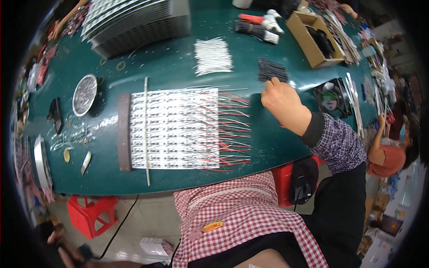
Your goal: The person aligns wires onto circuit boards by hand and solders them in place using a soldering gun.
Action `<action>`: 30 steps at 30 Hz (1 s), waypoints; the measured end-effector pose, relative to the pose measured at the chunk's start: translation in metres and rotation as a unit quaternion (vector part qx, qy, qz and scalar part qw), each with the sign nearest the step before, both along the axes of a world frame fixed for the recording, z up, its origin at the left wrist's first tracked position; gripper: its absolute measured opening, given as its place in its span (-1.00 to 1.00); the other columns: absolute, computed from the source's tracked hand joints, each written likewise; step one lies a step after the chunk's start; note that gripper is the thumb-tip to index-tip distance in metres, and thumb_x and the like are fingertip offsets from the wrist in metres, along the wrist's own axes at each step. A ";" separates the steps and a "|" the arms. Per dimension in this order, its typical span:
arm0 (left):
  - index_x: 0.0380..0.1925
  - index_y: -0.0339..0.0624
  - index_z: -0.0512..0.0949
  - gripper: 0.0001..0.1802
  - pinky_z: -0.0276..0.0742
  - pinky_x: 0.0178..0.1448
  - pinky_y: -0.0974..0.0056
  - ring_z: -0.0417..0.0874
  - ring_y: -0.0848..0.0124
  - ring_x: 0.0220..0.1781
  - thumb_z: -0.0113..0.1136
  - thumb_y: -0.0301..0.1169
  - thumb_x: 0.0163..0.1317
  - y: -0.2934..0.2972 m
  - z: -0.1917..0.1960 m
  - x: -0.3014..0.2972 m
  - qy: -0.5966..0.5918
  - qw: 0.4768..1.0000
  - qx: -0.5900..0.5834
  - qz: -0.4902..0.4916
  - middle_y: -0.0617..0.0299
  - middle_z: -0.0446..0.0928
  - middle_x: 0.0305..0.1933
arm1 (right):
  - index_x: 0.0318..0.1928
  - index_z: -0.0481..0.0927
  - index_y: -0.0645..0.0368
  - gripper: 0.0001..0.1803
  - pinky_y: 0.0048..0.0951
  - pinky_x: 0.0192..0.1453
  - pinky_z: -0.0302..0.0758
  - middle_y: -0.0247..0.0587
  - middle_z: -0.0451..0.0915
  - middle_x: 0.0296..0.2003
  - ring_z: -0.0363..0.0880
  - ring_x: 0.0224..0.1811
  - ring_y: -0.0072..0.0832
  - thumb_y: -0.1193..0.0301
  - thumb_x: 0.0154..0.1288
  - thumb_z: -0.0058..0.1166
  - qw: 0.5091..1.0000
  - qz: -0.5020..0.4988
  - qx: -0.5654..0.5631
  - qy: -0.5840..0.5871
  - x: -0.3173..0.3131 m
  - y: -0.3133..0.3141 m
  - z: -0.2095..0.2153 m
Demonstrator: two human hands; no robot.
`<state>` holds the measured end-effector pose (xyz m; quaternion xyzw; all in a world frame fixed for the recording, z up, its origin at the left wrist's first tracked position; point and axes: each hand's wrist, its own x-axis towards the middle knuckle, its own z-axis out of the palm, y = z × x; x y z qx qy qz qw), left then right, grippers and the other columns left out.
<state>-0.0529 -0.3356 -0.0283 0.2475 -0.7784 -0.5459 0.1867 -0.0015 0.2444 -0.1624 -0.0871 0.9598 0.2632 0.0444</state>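
One right hand (282,102), grip curled, fingertips touching black wires (271,70)

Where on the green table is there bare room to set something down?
Bare green lies between the strip panel and the stacked boards, and below the right hand. The far right, around the cardboard box and fan, is crowded.

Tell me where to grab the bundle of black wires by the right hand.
Pinch the black wire bundle across its near end, coming from the right hand side below it. The strands lie flat and fanned on the green table, so a pinch across them gathers several.
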 end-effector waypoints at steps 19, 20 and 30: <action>0.08 -0.48 0.42 -0.52 0.30 -0.64 0.43 0.44 0.45 -0.66 0.18 -0.65 0.10 0.231 -0.119 -0.020 -0.051 0.942 0.230 -0.240 -0.12 0.58 -0.12 | -0.26 0.64 0.25 -0.74 -0.32 -0.19 0.51 -0.19 0.54 -0.32 0.52 -0.24 -0.25 0.73 -0.01 0.11 0.834 0.053 -0.516 0.187 -0.097 -0.109 -0.036; 0.08 -0.47 0.43 -0.53 0.33 -0.61 0.44 0.45 0.46 -0.64 0.19 -0.67 0.10 0.232 -0.119 -0.019 -0.073 0.942 0.224 -0.240 -0.09 0.59 -0.11 | -0.24 0.66 0.24 -0.74 -0.31 -0.23 0.50 -0.19 0.56 -0.33 0.54 -0.27 -0.25 0.74 0.03 0.15 0.830 0.042 -0.524 0.188 -0.097 -0.112 -0.040; -0.04 -0.42 0.54 -0.64 0.35 -0.54 0.49 0.48 0.58 -0.57 0.29 -0.70 0.12 0.223 -0.153 -0.022 -0.085 0.924 0.122 -0.353 0.11 0.62 -0.17 | -0.18 0.63 0.30 -0.68 -0.35 -0.24 0.51 -0.15 0.51 -0.29 0.48 -0.25 -0.27 0.68 -0.04 0.13 0.851 0.039 -0.496 0.166 -0.093 -0.118 -0.050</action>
